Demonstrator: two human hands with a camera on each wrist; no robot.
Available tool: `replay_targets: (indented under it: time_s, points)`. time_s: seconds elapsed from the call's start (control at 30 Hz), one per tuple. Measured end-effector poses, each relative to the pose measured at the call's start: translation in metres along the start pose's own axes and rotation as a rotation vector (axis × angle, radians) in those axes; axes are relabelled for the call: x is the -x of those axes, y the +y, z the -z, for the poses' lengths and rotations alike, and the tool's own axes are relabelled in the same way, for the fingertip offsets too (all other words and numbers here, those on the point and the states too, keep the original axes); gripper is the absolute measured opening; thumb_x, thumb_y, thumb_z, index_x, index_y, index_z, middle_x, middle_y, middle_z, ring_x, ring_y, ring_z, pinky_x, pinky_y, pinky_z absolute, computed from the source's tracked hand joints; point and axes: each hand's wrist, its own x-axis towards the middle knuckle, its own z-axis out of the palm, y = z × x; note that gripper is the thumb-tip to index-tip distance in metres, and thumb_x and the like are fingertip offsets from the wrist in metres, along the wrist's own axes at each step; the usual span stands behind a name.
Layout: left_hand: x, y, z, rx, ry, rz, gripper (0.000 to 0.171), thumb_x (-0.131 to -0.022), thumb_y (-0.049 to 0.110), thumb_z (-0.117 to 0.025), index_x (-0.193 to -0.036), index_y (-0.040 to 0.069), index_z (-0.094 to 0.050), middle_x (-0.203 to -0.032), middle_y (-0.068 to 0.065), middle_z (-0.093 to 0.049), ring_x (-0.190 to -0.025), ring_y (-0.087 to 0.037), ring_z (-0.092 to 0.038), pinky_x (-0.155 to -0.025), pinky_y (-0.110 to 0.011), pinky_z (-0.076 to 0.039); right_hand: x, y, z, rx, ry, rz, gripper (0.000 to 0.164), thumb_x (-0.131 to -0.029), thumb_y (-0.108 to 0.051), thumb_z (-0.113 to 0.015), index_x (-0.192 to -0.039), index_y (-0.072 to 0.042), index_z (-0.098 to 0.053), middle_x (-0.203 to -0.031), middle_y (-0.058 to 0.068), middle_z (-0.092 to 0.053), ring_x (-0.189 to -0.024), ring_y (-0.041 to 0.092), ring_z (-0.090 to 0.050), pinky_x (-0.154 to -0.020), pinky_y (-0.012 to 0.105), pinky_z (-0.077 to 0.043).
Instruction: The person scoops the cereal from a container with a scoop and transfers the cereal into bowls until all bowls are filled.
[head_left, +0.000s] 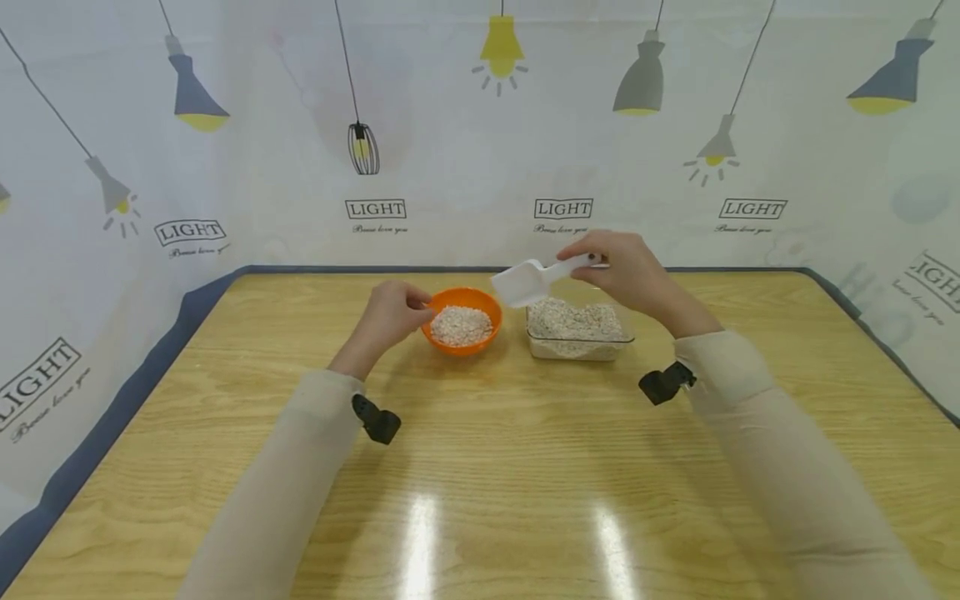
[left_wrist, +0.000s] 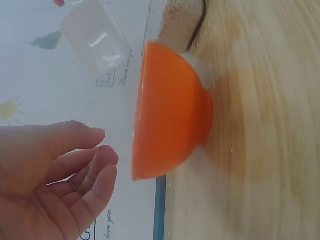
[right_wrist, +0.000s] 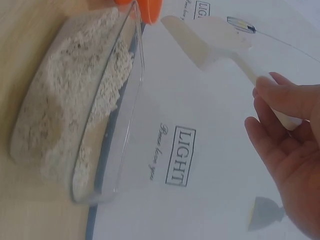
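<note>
In the head view my right hand (head_left: 618, 262) grips the handle of a white scoop (head_left: 522, 283), held above the gap between an orange bowl and a clear container. The thumb and fingers wrap the scoop's handle (right_wrist: 245, 66) in the right wrist view; no flakes show in its pan. The orange bowl (head_left: 462, 348) stands upright with pale oat-like flakes (head_left: 460, 326) inside. My left hand (head_left: 392, 315) is at the bowl's left rim, fingers loosely bent and holding nothing; the left wrist view shows it just off the rim of the bowl (left_wrist: 172, 112).
Right of the bowl stands the clear rectangular container (head_left: 577, 351), holding more flakes (head_left: 573, 318) heaped unevenly. Both rest on a wooden table (head_left: 495, 450) near its far edge. A pale curtain (head_left: 450, 125) printed with lamps hangs behind and along the sides.
</note>
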Motion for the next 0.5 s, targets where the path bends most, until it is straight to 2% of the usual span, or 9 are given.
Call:
replay_targets:
  time_s: [0.33, 0.5]
  points:
    - [-0.007, 0.027, -0.022, 0.023, -0.025, -0.019, 0.029, -0.086, 0.013, -0.064, -0.111, -0.001, -0.065, -0.103, -0.014, -0.061, -0.092, -0.024, -0.057, -0.076, -0.031, -0.05, 0.02, 0.014, 0.023, 0.032, -0.028, -0.1, 0.026, -0.083, 0.001, -0.065, -0.108, -0.001, -0.066, -0.106, 0.016, -0.062, -0.083, 0.026, -0.058, -0.071, 0.041, -0.047]
    - [-0.012, 0.041, -0.035, 0.022, -0.048, -0.025, 0.028, -0.086, 0.013, -0.064, -0.11, 0.0, -0.065, -0.105, -0.013, -0.06, -0.094, -0.023, -0.058, -0.078, -0.031, -0.049, 0.026, 0.022, 0.027, 0.037, -0.075, -0.147, 0.025, -0.083, 0.002, -0.063, -0.108, -0.001, -0.066, -0.108, 0.017, -0.062, -0.081, 0.024, -0.057, -0.069, 0.04, -0.047]
